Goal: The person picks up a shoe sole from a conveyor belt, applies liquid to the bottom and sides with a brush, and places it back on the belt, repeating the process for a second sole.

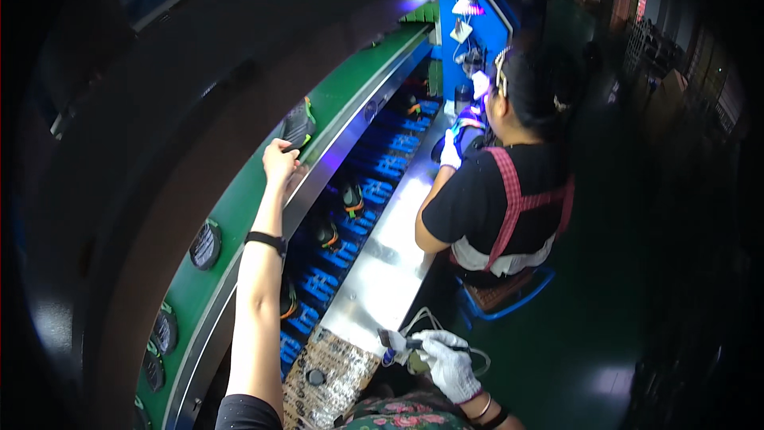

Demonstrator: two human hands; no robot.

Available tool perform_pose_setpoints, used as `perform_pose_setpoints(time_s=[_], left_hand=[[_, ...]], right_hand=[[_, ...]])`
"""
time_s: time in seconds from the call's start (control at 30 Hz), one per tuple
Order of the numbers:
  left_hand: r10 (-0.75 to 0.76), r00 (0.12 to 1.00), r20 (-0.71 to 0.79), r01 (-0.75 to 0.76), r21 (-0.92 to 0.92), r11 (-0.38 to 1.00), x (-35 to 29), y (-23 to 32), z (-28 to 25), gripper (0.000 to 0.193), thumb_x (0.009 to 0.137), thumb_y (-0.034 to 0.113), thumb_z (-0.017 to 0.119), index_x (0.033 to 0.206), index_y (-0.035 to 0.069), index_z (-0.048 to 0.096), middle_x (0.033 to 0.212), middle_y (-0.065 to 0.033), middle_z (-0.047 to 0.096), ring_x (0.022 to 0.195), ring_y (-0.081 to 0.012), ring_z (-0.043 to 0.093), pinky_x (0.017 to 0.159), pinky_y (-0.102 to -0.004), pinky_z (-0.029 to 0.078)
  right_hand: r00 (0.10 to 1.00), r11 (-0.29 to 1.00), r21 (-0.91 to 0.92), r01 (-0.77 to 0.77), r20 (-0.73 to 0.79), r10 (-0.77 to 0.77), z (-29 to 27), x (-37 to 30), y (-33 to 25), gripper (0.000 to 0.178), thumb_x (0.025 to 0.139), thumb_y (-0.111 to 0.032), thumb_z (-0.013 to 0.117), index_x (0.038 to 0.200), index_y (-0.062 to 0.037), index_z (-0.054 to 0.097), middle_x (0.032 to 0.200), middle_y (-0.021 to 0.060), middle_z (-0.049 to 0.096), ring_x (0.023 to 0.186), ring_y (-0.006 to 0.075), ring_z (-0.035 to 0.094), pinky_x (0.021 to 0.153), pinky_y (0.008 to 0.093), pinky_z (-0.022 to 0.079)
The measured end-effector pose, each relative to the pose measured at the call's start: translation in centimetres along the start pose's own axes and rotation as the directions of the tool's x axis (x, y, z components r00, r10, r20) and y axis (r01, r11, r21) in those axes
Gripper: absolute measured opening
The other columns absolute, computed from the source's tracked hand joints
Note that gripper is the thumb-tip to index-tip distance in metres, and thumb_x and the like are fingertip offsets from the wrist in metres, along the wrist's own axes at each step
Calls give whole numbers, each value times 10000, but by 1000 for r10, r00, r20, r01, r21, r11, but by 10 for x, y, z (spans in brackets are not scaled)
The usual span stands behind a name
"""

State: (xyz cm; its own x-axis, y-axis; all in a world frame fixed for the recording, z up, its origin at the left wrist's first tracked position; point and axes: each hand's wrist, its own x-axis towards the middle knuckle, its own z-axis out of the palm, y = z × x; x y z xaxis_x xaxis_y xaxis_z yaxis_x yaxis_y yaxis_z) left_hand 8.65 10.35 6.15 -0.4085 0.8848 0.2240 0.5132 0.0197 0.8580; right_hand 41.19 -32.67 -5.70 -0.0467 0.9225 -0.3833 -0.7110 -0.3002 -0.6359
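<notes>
Shoe part (299, 123), dark w/ green trim, sits on the green conveyor belt (239, 207) at the upper level, just past the left hand (280, 161). Left arm stretched up along the belt, black wristband (266, 241) on it; fingers curled shut at the belt's edge, right below the shoe part, touching or nearly so; can't tell if they actually grip it. More dark round pieces (205, 245) lie further down the same belt, near the lower left.

Right hand (447, 362) in a white glove, low by the body, fingers closed around a small brush-like tool (398, 342) w/ dark handle; it's over the near end of the shiny metal worktop (390, 263). A patterned brown sheet (330, 378) lies beside it on the worktop.

Below the belt, a lower track w/ blue-lit carriers (358, 227) holds shoes w/ orange and green accents (351, 197), in a row running away toward the back.

Labels/signs: a pale tag-shaped card (464, 30) hangs at the far blue panel (477, 40), under a bright lamp; text too small to tell.

Co-worker (509, 183) in black top and red checked apron stands at the worktop further along, white-gloved hand (450, 151) up at a shoe under violet light. Blue stool (501, 299) behind them.
</notes>
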Motion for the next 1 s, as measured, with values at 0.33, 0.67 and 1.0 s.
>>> perform_pose_setpoints(time_s=[0.33, 0.67, 1.0], left_hand=[[384, 877, -290, -441, -166, 882, -205, -139, -225, 237, 943, 118, 744, 1109, 41, 595, 1295, -137, 588, 1248, -261, 548, 1091, -424, 454], [-27, 880, -475, -214, -447, 868, -347, -174, -362, 412, 1025, 206, 508, 1379, 8, 582, 1323, -101, 609, 1166, -198, 625, 1060, -360, 488], [-571, 714, 405, 699, -470, 540, -424, -278, -276, 507, 1002, 499, 617, 1197, 46, 732, 1147, -99, 757, 1034, -236, 713, 959, -388, 554]], right_hand=[[987, 991, 21, -133, 94, 130, 16, -19, 45, 93, 944, -22, 732, 1037, -14, 732, 892, 43, 736, 777, 124, 696, 698, 239, 546], [969, 996, -31, 85, 237, -75, 57, -40, 116, 132, 928, -12, 751, 1058, 3, 766, 906, 48, 758, 794, 96, 703, 666, 223, 526], [884, 944, -324, 58, 456, 102, 131, -50, 177, 194, 913, 35, 704, 1093, 26, 777, 1074, 90, 783, 953, 122, 695, 827, 272, 549]])
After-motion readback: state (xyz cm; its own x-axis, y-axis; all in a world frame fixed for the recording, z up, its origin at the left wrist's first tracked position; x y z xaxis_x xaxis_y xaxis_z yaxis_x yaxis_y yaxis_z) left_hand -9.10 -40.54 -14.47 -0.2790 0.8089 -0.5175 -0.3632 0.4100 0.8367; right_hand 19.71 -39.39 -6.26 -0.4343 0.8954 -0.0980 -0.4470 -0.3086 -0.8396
